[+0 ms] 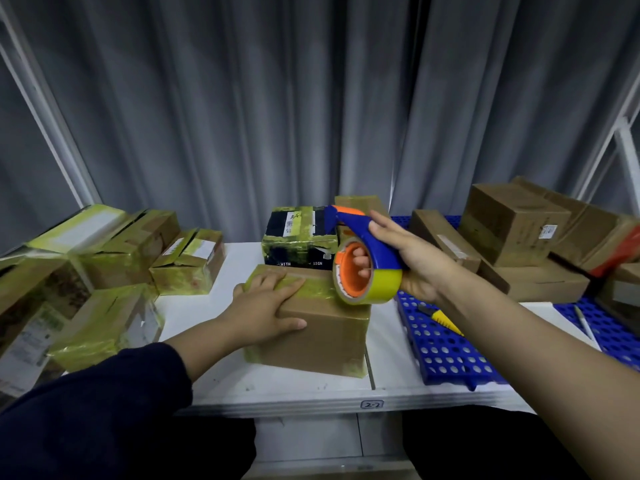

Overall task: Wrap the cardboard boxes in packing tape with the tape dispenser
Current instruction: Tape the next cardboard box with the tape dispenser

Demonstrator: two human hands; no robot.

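A brown cardboard box stands in the middle of the white table. A strip of yellowish tape runs along its top far edge. My left hand lies flat on the box's top left corner, fingers straight, pressing the tape down. My right hand grips the blue and orange tape dispenser, fingers through the roll's orange core. The yellow roll sits at the box's top right corner, where the tape strip ends.
A dark taped box stands right behind the brown one. Several tape-wrapped boxes crowd the left side. Plain cardboard boxes are stacked at the right on a blue perforated mat, where a yellow utility knife and a pen lie.
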